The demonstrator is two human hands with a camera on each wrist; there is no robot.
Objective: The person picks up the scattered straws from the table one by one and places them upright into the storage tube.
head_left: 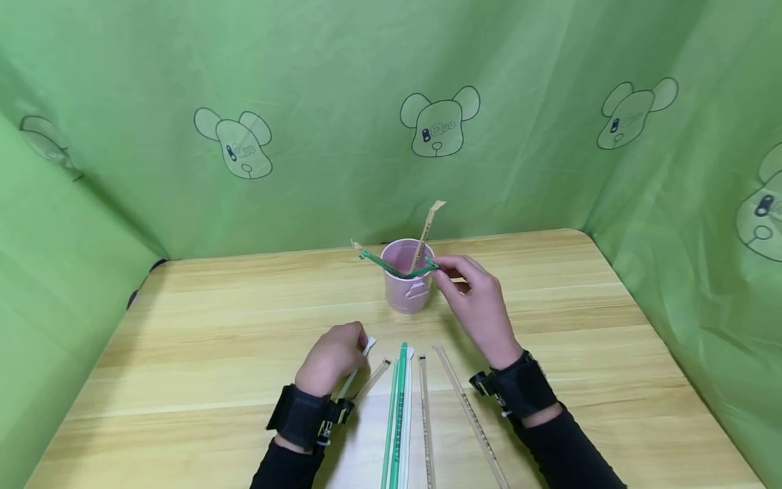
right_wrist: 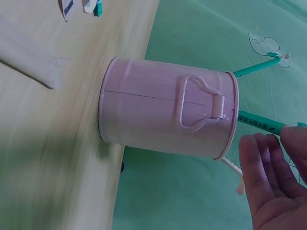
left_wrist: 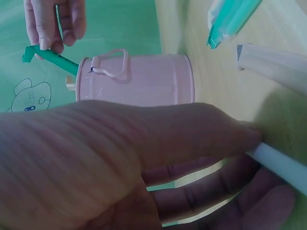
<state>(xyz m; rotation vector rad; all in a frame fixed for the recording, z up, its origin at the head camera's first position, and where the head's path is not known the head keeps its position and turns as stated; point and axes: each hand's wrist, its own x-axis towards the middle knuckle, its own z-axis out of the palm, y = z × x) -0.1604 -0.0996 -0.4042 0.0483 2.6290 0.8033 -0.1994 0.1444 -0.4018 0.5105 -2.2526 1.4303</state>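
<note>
A small pink bucket (head_left: 404, 299) stands upright towards the back of the table. My right hand (head_left: 479, 305) pinches the upper end of a green wrapped straw (right_wrist: 259, 122), whose lower part is inside the bucket. Another green straw (head_left: 380, 261) leans out over the left rim, and a beige wrapped straw (head_left: 424, 234) rises from the bucket. Nearer the front, my left hand (head_left: 332, 356) pinches the end of a white wrapped straw (left_wrist: 280, 165) between thumb and fingers. The right wrist view shows the bucket's side handle (right_wrist: 184, 108).
Between the forearms lie green straws (head_left: 400, 414), a white straw (head_left: 409, 407) beside them, and beige wrapped straws (head_left: 473, 414). They rest on the wooden table (head_left: 611, 380). A green curtain (head_left: 342, 102) with printed bear heads encloses the table's back and sides.
</note>
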